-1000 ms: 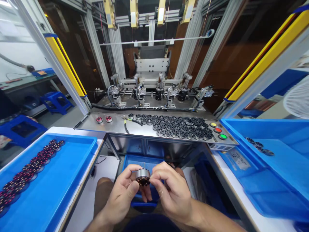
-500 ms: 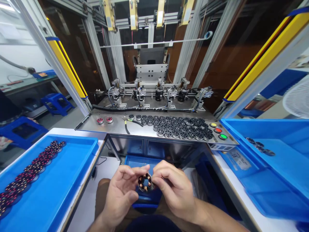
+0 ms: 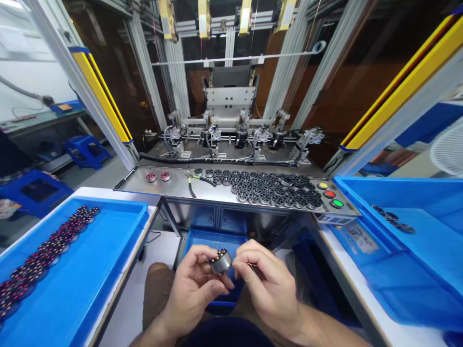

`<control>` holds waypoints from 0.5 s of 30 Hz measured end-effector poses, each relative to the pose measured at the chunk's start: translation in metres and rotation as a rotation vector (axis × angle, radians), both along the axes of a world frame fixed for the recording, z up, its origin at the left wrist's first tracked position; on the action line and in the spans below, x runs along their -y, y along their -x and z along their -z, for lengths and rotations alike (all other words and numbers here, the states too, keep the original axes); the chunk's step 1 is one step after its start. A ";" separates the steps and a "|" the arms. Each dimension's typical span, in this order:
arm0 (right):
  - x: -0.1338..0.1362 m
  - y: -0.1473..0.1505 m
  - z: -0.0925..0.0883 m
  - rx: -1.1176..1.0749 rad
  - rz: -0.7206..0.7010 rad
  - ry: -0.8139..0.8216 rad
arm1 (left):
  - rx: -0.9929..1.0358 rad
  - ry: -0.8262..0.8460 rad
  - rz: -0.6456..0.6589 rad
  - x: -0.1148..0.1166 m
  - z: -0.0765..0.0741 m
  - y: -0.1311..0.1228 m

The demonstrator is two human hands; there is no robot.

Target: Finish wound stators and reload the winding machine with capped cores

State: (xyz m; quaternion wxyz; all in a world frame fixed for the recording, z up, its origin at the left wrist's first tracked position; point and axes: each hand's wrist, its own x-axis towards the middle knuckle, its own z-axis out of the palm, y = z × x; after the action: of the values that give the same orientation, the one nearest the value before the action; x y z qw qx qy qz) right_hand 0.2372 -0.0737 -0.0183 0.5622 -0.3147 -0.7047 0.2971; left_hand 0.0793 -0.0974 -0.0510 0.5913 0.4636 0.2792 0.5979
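Note:
A copper-wound motor stator (image 3: pixel 221 263) with a grey metal outer ring is tilted side-on above my lap. My left hand (image 3: pixel 190 291) is closed on it, the fingers behind and the thumb below. Thin copper wire runs across the left fingers. My right hand (image 3: pixel 269 284) pinches a fine copper wire (image 3: pixel 252 264) close beside the stator's right edge; its fingertips partly hide the wire. On the steel bench (image 3: pixel 177 189) ahead lie pliers (image 3: pixel 191 185) with dark, yellow-green handles, two red-wound stators (image 3: pixel 165 176) and many black stator cores (image 3: pixel 267 185).
At left a blue tray (image 3: pixel 104 260) carries rows of wound stators (image 3: pixel 47 255). Blue bins (image 3: pixel 430 270) stand at right, with several cores inside. Yellow, red and green buttons (image 3: pixel 337 203) sit at the bench's right end. A winding machine (image 3: pixel 231 108) rises behind, between yellow side bars (image 3: pixel 103 94).
The stator has turned from face-on to side-on in my left hand, so its outer ring now shows. My right hand stays pinched beside it. The view has shifted slightly.

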 end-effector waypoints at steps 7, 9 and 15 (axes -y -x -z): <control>-0.001 0.007 0.008 -0.250 -0.218 0.526 | -0.379 -0.406 -0.304 -0.001 0.005 0.008; -0.002 0.008 0.014 -0.320 -0.273 0.648 | -0.452 -0.429 -0.322 -0.001 0.004 0.010; -0.001 0.012 0.021 -0.419 -0.301 0.836 | -0.560 -0.452 -0.383 -0.001 0.001 0.013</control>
State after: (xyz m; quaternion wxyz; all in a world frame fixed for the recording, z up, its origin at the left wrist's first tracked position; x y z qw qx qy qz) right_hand 0.2248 -0.0724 -0.0393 0.4681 -0.3418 -0.4345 0.6894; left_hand 0.0658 -0.0964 -0.0515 0.2537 0.6665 0.3722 0.5940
